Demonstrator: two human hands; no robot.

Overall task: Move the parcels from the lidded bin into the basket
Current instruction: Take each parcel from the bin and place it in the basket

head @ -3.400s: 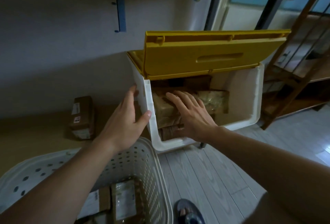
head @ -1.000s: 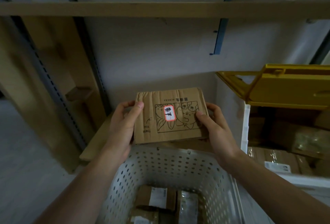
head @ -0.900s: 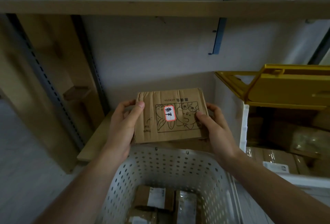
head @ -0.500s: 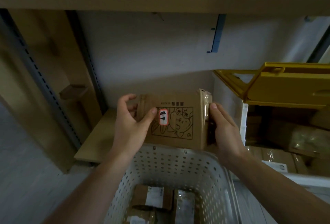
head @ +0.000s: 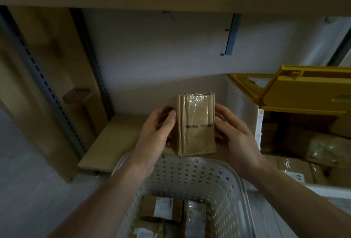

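A brown cardboard parcel (head: 196, 125) with clear tape and a printed number hangs above the far rim of the white perforated basket (head: 190, 177). My left hand (head: 155, 133) grips its left side and my right hand (head: 235, 137) grips its right side. Its narrow taped face is turned toward me. Several labelled parcels (head: 163, 209) lie on the basket's floor. At the right stands the white bin (head: 259, 129) with its yellow lid (head: 303, 91) raised, and more brown parcels (head: 303, 142) are packed inside it.
A low wooden shelf board (head: 114, 142) runs behind the basket. Wooden uprights and a metal rail (head: 38, 70) stand at the left. A long wooden shelf (head: 171, 2) crosses overhead. Pale floor (head: 28, 190) lies at the lower left.
My hands lifted the parcel out of the bin and carried it over the basket. In the last second they turned it, so the cartoon-printed face swung away and the narrow taped face shows.
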